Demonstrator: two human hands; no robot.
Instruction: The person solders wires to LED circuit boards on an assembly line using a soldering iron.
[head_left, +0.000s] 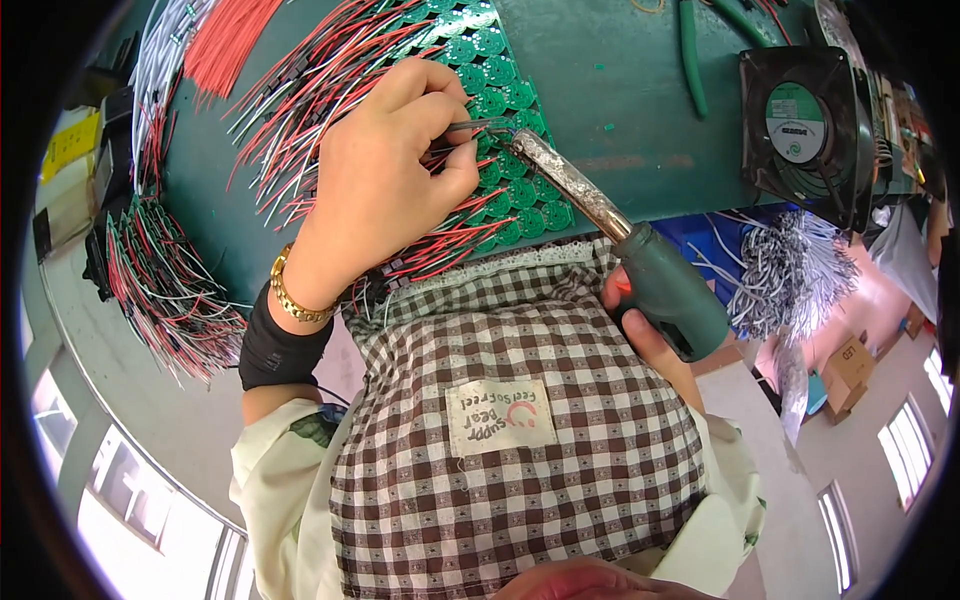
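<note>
My left hand (395, 165) is closed in a pinch over a panel of small round green circuit boards (520, 185). Between its fingertips is a thin dark wire (480, 124), whose far end meets the tip of a soldering iron. The soldering iron (675, 290) has a dark green handle, a red trigger and a stained metal barrel slanting up to the left. My right hand (645, 335) is wrapped round that handle, partly hidden behind it. Red, white and black wires (330, 95) lie across the panel's left part, under and beside my left hand.
A black fan (805, 135) stands at the right table edge, with green-handled pliers (690, 60) left of it. Wire bundles hang at the left edge (165, 285), and grey-white wires (790, 270) sit at the right. Red wires (230, 45) lie at the far left.
</note>
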